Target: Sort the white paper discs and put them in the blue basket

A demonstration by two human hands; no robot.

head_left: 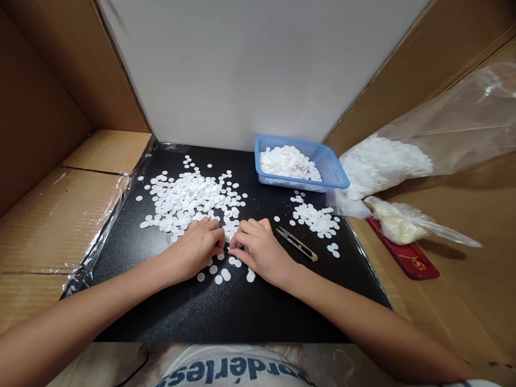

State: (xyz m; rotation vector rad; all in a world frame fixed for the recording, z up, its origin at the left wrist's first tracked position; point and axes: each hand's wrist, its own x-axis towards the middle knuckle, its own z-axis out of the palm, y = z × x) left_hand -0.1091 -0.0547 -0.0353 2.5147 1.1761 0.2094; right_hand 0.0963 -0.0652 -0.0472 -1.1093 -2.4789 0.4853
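A wide heap of small white round discs (189, 196) covers the left and middle of the black tabletop (161, 312). At the front edge of this heap, my left hand (198, 246) rests with its fingers curled and thumb and forefinger together. Facing it, a small gap away, my right hand (264, 251) has its fingers bent in a pinch. Whatever lies between the fingertips of either hand is too small or hidden to make out. A few loose discs (219, 279) lie just below both hands. Thread snips (297, 243) lie to the right of my right hand.
A blue plastic basket (300, 185) of white discs stands at the back right. A smaller disc pile (316, 219) lies before it. Beyond the right edge are a clear bag (387, 161) of white pieces, a small knotted bag (399, 226) and a red case (417, 263). Cardboard walls flank the table.
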